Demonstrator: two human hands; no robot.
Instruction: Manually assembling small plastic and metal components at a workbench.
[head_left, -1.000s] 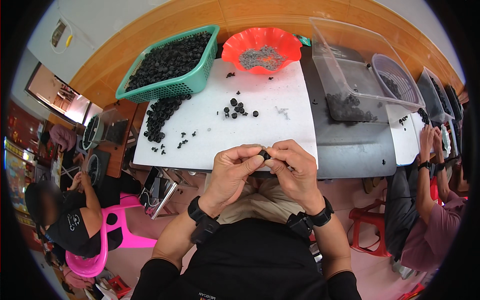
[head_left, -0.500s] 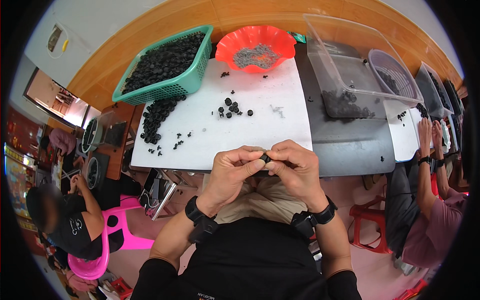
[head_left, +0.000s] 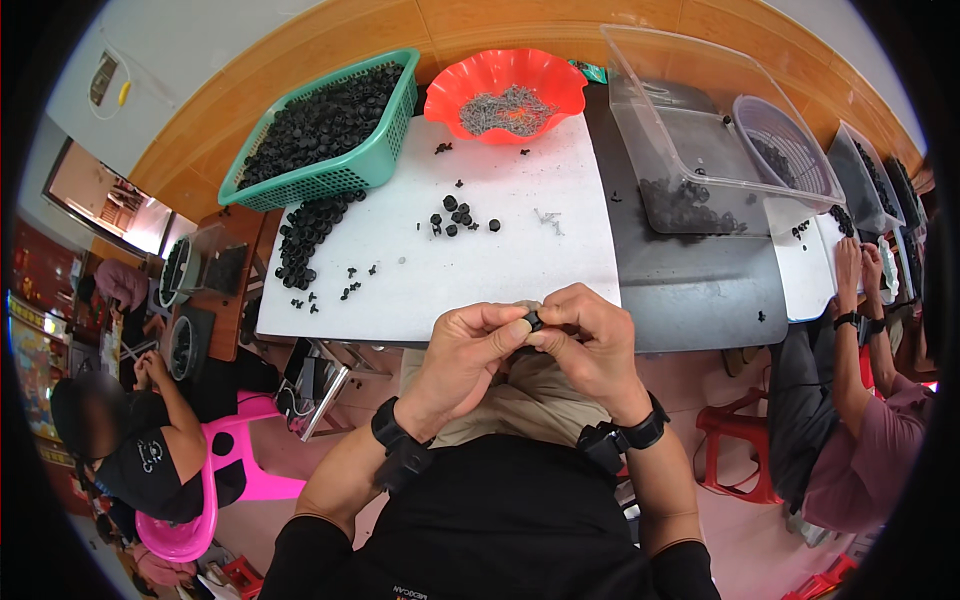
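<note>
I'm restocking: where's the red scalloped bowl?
In the head view, the bowl sits at the far edge of the white board, right of the green perforated basket.

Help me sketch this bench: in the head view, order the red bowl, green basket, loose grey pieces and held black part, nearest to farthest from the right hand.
1. Black part: touching the right hand, on its left.
2. Loose grey pieces: ahead, on the white board.
3. Red bowl: beyond them, slightly left.
4. Green basket: farther left.
</note>
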